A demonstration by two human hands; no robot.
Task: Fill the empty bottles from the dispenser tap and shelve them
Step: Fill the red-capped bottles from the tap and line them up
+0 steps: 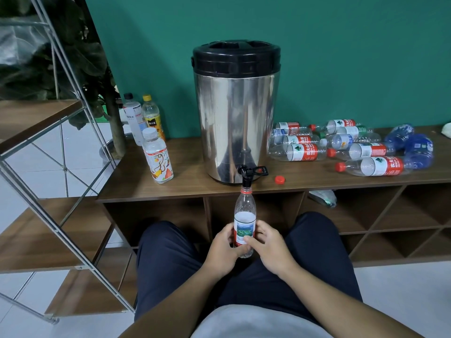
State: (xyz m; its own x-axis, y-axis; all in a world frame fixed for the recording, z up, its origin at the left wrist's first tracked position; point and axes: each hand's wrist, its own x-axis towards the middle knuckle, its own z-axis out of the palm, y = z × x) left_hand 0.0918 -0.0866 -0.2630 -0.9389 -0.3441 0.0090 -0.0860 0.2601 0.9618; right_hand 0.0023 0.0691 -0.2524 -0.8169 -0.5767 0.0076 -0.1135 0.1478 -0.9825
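My left hand point(225, 242) and right hand point(266, 242) grip the bottle point(244, 215) under the tap point(247, 175); red cap point(279, 179) and empty bottles point(346, 148) lie on the wooden worktop point(195, 186), teal wall point(341, 57) behind.

农夫山泉 on red-labelled bottles point(305, 152), 果汁源 on yellow-capped bottle point(152, 118)

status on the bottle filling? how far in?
Done: three capped bottles stand left of the dispenser, seemingly filled; none looks shelved. In hand: left hand and right hand hold a bottle under the tap, water up to the label top, its red cap on the counter. Left: a pile of empties lying right.
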